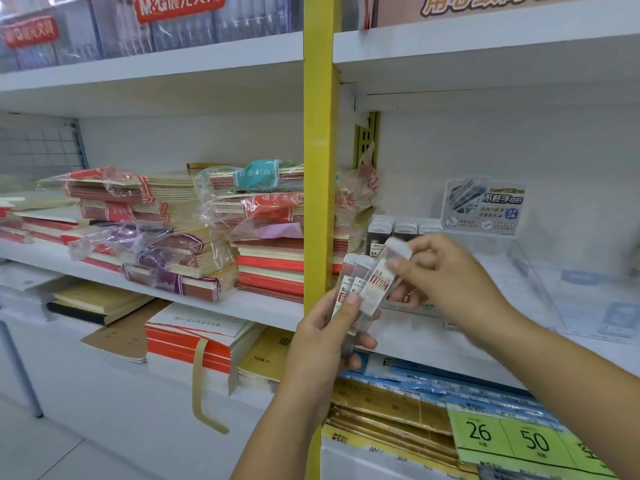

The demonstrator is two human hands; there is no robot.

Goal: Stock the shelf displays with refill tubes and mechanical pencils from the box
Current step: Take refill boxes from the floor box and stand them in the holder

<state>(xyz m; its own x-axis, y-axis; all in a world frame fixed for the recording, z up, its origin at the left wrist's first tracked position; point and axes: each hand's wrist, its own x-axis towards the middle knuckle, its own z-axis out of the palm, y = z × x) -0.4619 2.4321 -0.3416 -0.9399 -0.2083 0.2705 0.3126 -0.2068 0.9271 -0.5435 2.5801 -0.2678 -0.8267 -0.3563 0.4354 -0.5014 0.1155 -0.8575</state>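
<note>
My left hand (pixel 323 336) grips a fanned bundle of clear refill tubes (pixel 353 289) with red and white labels, held upright in front of the yellow shelf post. My right hand (pixel 446 275) pinches the top of the rightmost tube (pixel 381 275) in that bundle, which tilts toward the right. Behind the hands, a clear display tray (pixel 533 271) on the white shelf holds a row of dark refill tubes (pixel 403 228) at its left end. A printed card (pixel 483 207) stands at the tray's back. No box is in view.
The yellow upright post (pixel 320 188) divides the shelving. Left of it lie stacks of notebooks in plastic wrap (pixel 194 230). Below the tray shelf lie blue and gold paper packs (pixel 415 396) and a green price card (pixel 512 438). White shelf boards run above.
</note>
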